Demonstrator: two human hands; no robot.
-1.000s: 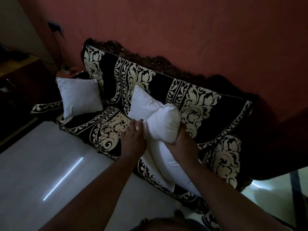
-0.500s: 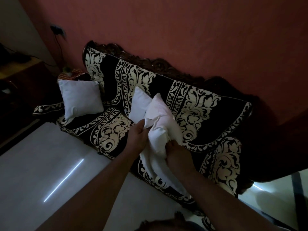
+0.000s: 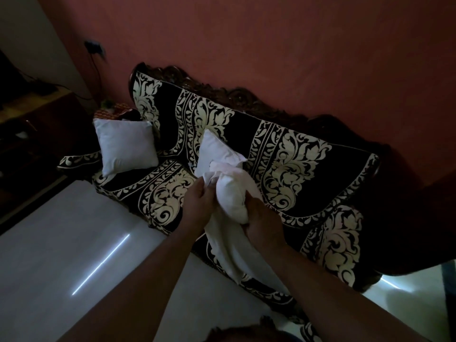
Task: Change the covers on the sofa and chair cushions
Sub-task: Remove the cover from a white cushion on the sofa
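Note:
A white cushion (image 3: pixel 230 193) is bunched up over the sofa seat, with a loose white cover (image 3: pixel 234 253) hanging down from it. My left hand (image 3: pixel 198 206) grips the gathered cloth at the cushion's left side. My right hand (image 3: pixel 262 220) clutches the squeezed lower end of the cushion. Behind it a second white cushion (image 3: pixel 209 149) leans on the sofa back. A third white cushion (image 3: pixel 125 145) stands at the sofa's left end.
The sofa (image 3: pixel 291 166) wears a black cover with cream floral bands and stands against a red wall (image 3: pixel 271 45). Pale tiled floor (image 3: pixel 61 255) lies in front. A dark wooden unit (image 3: pixel 27 124) with cables stands at the far left.
The puffed cushion has been squeezed narrower and lower. Both hands moved closer together on it, and more white cloth now hangs below them.

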